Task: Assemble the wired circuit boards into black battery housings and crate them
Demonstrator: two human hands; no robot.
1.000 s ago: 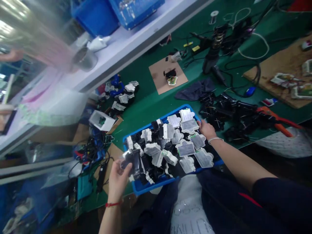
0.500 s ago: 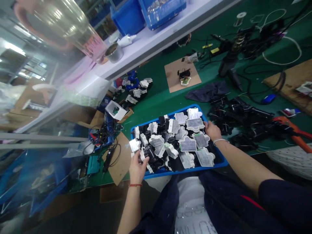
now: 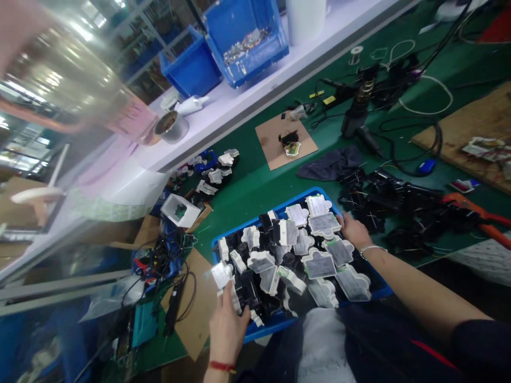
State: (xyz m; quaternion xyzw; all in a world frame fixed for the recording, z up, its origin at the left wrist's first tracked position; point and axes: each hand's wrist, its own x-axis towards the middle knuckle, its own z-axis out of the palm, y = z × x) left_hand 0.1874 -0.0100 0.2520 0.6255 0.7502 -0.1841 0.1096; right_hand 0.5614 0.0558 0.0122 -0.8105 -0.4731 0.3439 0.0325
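Note:
A blue tray (image 3: 275,323) stands at the bench's front edge, against my body. It is filled with flat white plastic housings (image 3: 319,264) with clear faces, mixed with black parts (image 3: 248,290). My left hand (image 3: 227,331) is closed on the tray's left end, its fingertips beside a white housing and the thumb apart over the edge. At the opposite end my right hand (image 3: 355,232) grips the rim, its fingers partly hidden outside the tray.
Black wired parts (image 3: 399,202) and orange-handled pliers (image 3: 475,213) lie right of the tray. Behind it are a dark cloth (image 3: 331,164), a cardboard sheet (image 3: 275,154) and a hot-air gun (image 3: 359,111). A shelf (image 3: 255,98) with blue bins (image 3: 247,48) overhangs the bench.
My view has shifted and tilted, so the tray appears lower and nearer to my body. Both hands keep their places at its two ends.

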